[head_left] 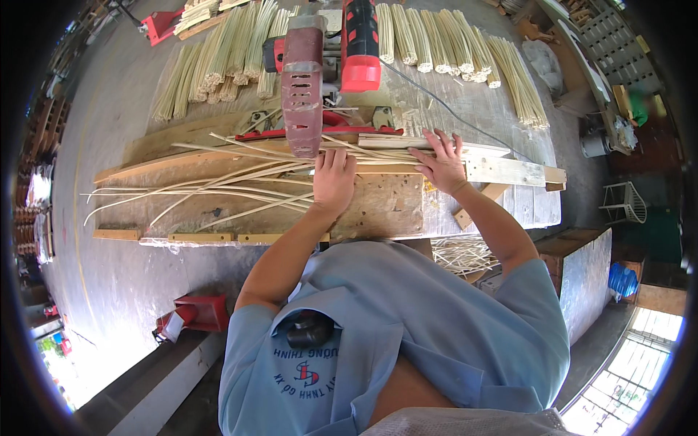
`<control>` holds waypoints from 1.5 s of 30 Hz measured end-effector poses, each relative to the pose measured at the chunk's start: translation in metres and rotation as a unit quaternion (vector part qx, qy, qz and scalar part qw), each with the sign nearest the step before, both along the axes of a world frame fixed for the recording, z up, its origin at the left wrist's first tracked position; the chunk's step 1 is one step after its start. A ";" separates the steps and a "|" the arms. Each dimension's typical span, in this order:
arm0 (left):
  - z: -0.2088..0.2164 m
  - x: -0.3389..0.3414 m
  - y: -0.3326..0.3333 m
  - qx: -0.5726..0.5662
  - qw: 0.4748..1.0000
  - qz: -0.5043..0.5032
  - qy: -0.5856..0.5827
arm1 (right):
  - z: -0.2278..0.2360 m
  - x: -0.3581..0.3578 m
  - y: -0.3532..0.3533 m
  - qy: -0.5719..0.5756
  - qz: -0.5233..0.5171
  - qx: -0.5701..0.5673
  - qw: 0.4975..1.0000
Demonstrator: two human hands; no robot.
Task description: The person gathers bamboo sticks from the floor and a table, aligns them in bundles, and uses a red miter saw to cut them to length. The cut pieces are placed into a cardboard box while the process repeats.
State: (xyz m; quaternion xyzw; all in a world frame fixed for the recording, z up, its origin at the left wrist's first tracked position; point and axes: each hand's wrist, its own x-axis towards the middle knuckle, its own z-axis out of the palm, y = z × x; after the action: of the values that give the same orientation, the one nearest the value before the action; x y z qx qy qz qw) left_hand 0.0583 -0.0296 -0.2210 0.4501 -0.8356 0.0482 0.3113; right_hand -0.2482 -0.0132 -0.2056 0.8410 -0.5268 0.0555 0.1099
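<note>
While our left hand (334, 182) rests just before the saw (302, 94), its fingers bend over the thin wooden strips (276, 168); we cannot tell whether it grips or only presses them. Our right hand (443, 163), fingers spread and unclosed, lies to the right of the saw and farther from it, over the strips' right-hand part. The strips lie on the near side of the saw, long axis running left to right across its front, and fan out leftward toward the edge of the table (534, 207). A pale wooden rail (505, 171) extends right of the saw, past our right hand. Behind the saw, bundles (429, 40) limit the room; a cord (454, 109) crosses the surface between them and the rail.
</note>
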 end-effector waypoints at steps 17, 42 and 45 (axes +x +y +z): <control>0.025 0.016 0.057 -0.016 0.995 -0.069 0.067 | 0.018 0.009 0.013 -0.152 0.042 -0.061 0.986; 0.002 0.020 0.063 0.087 0.991 -0.076 0.062 | 0.015 0.033 -0.013 -0.201 -0.045 0.154 0.966; 0.001 0.020 0.063 0.091 0.992 -0.067 0.048 | 0.019 0.039 -0.018 -0.170 -0.040 0.172 0.970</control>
State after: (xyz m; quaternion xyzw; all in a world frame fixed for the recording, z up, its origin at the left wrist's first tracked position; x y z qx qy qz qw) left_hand 0.0783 0.0338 -0.2197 0.4213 -0.8490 -0.0709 0.3108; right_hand -0.2087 -0.0309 -0.1868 0.8039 -0.5725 0.1013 -0.1254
